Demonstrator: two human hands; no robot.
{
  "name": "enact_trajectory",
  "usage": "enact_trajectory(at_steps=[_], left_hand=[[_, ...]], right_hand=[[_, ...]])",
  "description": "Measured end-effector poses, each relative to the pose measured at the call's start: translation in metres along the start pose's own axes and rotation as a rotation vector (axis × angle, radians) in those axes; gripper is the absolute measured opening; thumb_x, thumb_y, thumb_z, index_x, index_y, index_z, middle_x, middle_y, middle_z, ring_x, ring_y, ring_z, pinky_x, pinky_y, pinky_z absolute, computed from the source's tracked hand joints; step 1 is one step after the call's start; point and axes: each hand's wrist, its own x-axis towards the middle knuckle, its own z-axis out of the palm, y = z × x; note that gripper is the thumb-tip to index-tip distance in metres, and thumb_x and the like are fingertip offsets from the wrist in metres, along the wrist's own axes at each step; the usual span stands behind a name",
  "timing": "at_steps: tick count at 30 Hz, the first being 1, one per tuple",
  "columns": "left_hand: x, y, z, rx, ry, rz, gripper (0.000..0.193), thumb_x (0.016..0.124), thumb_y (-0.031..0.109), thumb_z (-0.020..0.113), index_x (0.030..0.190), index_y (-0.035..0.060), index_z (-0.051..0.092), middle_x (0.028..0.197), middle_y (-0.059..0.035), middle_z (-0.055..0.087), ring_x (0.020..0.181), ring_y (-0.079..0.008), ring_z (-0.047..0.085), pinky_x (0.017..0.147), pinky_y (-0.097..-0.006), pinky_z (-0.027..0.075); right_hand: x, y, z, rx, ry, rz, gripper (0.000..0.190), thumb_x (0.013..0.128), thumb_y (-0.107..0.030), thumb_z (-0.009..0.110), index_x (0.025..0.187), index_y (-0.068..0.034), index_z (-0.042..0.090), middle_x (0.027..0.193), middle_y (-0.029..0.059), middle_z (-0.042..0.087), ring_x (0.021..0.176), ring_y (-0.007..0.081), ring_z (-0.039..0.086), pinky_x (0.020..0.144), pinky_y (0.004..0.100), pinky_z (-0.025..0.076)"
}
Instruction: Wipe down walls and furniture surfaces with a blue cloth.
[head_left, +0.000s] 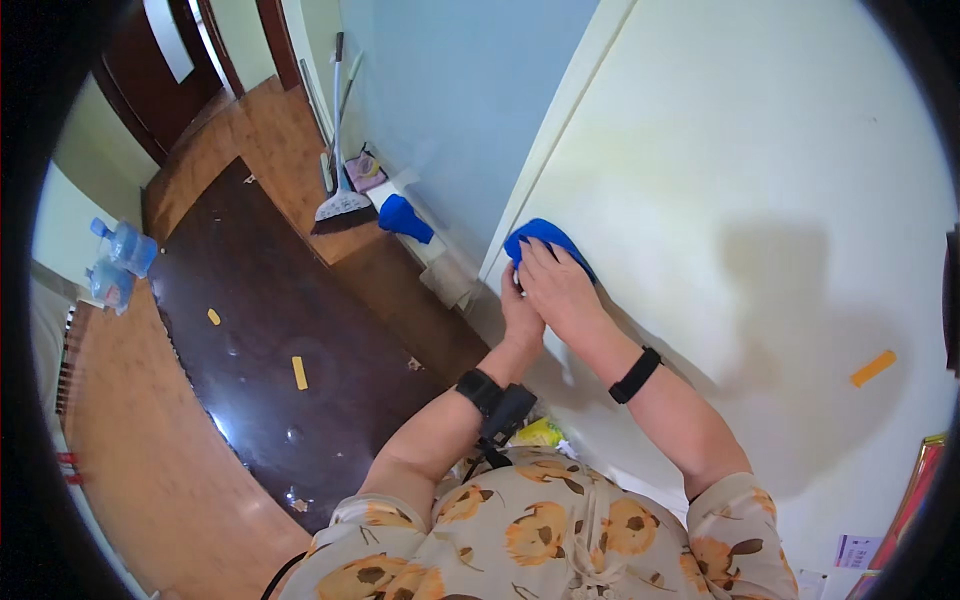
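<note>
A blue cloth (537, 234) lies against a large white panel (720, 180), close to the panel's left edge. My right hand (559, 289) rests over the cloth, fingers spread a little and holding it to the surface. Just left of it and touching it, my left hand (523, 311) is turned side-on at the panel's edge, with its fingers partly hidden. A small white bit shows between the two hands; what it is cannot be told. Each wrist wears a black band, and a black device sits by the left one.
A dark brown board (300, 322) bears yellow strips. Beyond it stand a broom (341, 206) and large blue water bottles (131, 247). Another blue cloth (403, 217) lies on a ledge by the blue wall. An orange strip (874, 368) is on the white panel.
</note>
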Motion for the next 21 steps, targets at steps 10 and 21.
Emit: enact_trajectory(at_steps=[10, 21], left_hand=[[-0.033, -0.041, -0.004, -0.4, -0.069, -0.547, 0.051, 0.094, 0.018, 0.057, 0.137, 0.0152, 0.03, 0.124, -0.0101, 0.052, 0.108, -0.0204, 0.055, 0.085, -0.0324, 0.05], [-0.113, 0.025, -0.029, -0.219, -0.281, -0.516, 0.055, 0.087, 0.014, 0.061, 0.135, 0.0074, 0.035, 0.099, -0.0113, 0.062, 0.076, -0.0172, 0.063, 0.065, -0.0311, 0.054]], right_hand=[[-0.037, -0.026, 0.0, 0.123, -0.09, 0.147, 0.025, 0.077, -0.015, 0.057, 0.095, -0.002, 0.067, 0.113, 0.0148, 0.06, 0.117, 0.0283, 0.051, 0.1, 0.0384, 0.037], [-0.109, -0.072, -0.069, 0.307, 0.096, 0.406, 0.03, 0.072, -0.009, 0.063, 0.102, -0.006, 0.061, 0.109, 0.0148, 0.056, 0.105, 0.0342, 0.051, 0.089, 0.0451, 0.041]])
